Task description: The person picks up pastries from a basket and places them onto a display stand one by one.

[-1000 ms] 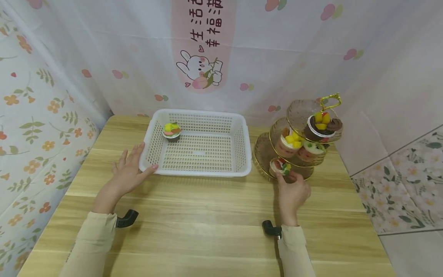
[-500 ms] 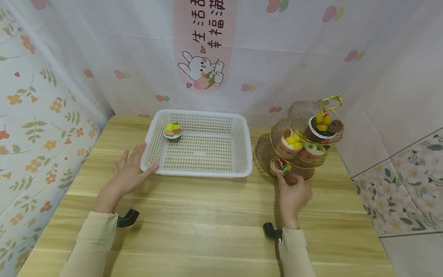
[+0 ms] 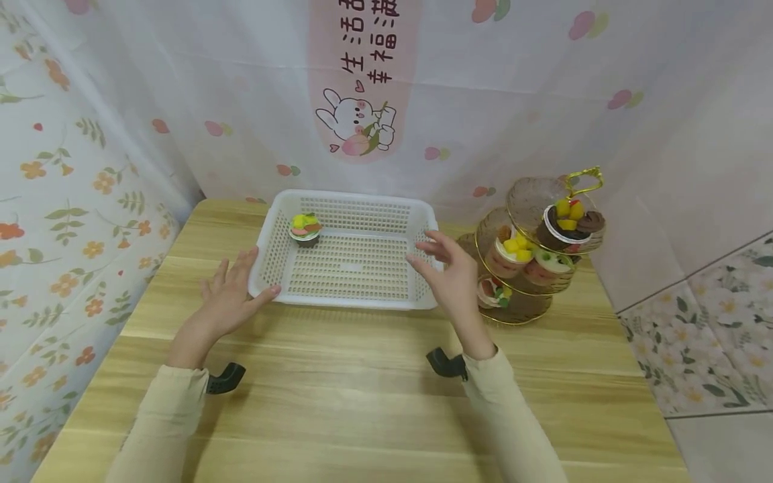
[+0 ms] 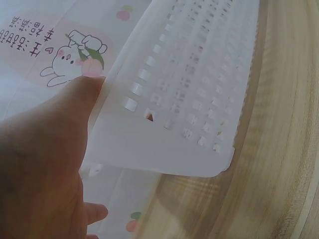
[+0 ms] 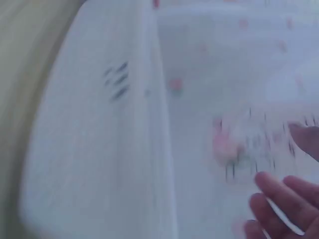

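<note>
A white plastic basket [image 3: 347,303] stands at the back of the table. In it, at the left, sits a small cupcake [image 3: 306,231] with yellow and pink fruit on top. My left hand [image 3: 228,296] rests against the basket's left front corner, fingers spread; in the left wrist view the thumb [image 4: 92,89] touches the rim. My right hand [image 3: 449,272] hovers at the basket's right end, holding nothing, with its fingers loosely bent and apart. On the bottom tier of the tiered stand [image 3: 525,315] lies a fruit-topped cupcake [image 3: 490,292]. The right wrist view is blurred.
Higher on the stand are a dessert cup [image 3: 508,253] with yellow cubes, a green-topped cup [image 3: 546,265] and a chocolate cupcake [image 3: 568,225]. A gold handle [image 3: 584,180] tops the stand. A printed curtain [image 3: 241,100] hangs behind the wooden table [image 3: 338,402].
My right hand has let go of the cupcake on the bottom tier and moved left to the basket's right end. My left hand has stayed at the basket corner.
</note>
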`<state>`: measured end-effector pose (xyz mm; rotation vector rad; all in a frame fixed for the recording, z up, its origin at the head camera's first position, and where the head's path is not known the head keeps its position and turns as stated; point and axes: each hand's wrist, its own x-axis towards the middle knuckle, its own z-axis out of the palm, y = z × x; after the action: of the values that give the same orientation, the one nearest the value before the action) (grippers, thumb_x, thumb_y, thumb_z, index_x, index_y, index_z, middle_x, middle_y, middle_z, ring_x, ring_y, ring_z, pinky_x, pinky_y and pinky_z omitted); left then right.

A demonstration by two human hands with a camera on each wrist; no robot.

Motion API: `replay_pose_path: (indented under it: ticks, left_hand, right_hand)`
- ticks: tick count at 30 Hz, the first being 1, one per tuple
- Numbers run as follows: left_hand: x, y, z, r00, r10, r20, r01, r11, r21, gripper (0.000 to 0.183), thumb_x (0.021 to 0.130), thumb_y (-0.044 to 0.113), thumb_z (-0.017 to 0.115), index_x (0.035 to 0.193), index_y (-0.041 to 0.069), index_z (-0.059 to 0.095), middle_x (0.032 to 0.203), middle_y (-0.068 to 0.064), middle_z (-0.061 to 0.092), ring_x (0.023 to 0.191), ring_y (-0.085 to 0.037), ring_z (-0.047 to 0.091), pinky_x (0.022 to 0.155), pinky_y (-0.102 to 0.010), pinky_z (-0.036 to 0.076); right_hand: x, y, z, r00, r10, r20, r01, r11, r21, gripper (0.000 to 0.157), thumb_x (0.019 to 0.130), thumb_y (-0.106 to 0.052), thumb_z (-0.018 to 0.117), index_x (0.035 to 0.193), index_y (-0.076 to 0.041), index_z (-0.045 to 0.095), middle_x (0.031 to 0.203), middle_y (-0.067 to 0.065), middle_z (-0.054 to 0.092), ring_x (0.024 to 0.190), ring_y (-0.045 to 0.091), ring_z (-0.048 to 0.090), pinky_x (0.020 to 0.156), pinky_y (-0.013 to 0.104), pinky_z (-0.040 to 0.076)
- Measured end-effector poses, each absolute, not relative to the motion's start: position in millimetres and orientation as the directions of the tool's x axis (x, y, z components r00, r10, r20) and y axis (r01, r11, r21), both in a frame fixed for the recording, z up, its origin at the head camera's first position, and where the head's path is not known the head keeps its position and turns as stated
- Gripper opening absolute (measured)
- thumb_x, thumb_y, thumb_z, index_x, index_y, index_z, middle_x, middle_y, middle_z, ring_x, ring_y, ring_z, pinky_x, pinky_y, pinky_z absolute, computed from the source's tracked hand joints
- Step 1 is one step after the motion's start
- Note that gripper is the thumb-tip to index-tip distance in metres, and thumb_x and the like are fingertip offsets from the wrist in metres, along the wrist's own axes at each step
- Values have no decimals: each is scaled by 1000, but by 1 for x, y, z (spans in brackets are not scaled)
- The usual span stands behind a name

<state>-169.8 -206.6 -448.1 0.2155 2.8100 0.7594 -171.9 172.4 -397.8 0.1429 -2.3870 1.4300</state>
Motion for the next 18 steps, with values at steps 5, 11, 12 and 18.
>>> replay_pose_path:
  ticks: [5,11,12,18]
  left_hand:
    - [-171,-209,-451,-967,196,-163,87,855,512,95,95,68,41,159,22,-12,166,-25,-2,148,-57,-10,102,-86,-5]
    - [-170,-215,-450,-971,176,-161,69,852,518,95,95,67,42,159,23,-12,166,-24,-3,148,-57,-10,103,-85,-6]
    - [-170,-215,-449,-972,173,-157,69,854,515,95,96,67,43,160,23,-11,166,-24,-2,149,-57,-10,103,-85,-6]
    - [-171,-211,-451,-975,175,-137,87,867,491,95,95,69,43,160,21,-7,166,-25,4,149,-58,-4,103,-86,-1]
  right_hand:
    - [-237,120,-382,-979,-174,108,-171,401,-900,57,88,-31,76,139,-16,57,125,10,70,116,25,64,102,45,50]
    - [-302,57,-399,-951,-292,-98,-6,336,-942,60,89,-30,74,142,-12,53,131,12,66,123,26,61,107,45,47]
    - [-309,48,-405,-947,-301,-111,4,336,-942,61,89,-30,74,142,-11,53,131,13,66,124,27,60,108,45,47]
    - [-332,21,-442,-935,-327,-139,-41,486,-873,67,86,-28,77,145,-13,50,142,13,57,131,28,54,107,45,47]
